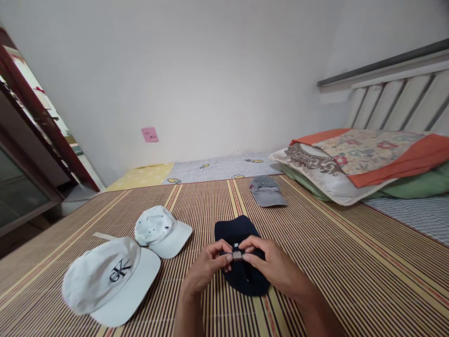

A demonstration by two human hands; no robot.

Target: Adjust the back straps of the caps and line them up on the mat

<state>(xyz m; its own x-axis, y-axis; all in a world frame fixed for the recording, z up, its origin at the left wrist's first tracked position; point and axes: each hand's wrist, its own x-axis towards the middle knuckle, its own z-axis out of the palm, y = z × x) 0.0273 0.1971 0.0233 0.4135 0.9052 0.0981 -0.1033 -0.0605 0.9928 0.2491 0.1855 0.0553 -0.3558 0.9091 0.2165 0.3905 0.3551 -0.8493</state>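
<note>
A dark navy cap (242, 283) lies on the striped mat in front of me, its back strap and buckle (237, 256) toward me. My left hand (210, 262) pinches the strap just left of the buckle, thumb and forefinger closed on it. On the other side of the buckle, my right hand (270, 260) grips the strap the same way. Fingers cover part of the strap and the cap's opening. To the left rest a large white cap (101, 276) with black letters and a smaller white cap (157, 229). Farther off sits a grey cap (267, 192).
A bamboo-striped mat (196, 201) covers the bed. Stacked pillows (382, 150) lie at the right, below a radiator (396, 100) and a grey pipe. A pink note (149, 135) is stuck to the wall. A doorway with a dark red frame (42, 112) stands at the left.
</note>
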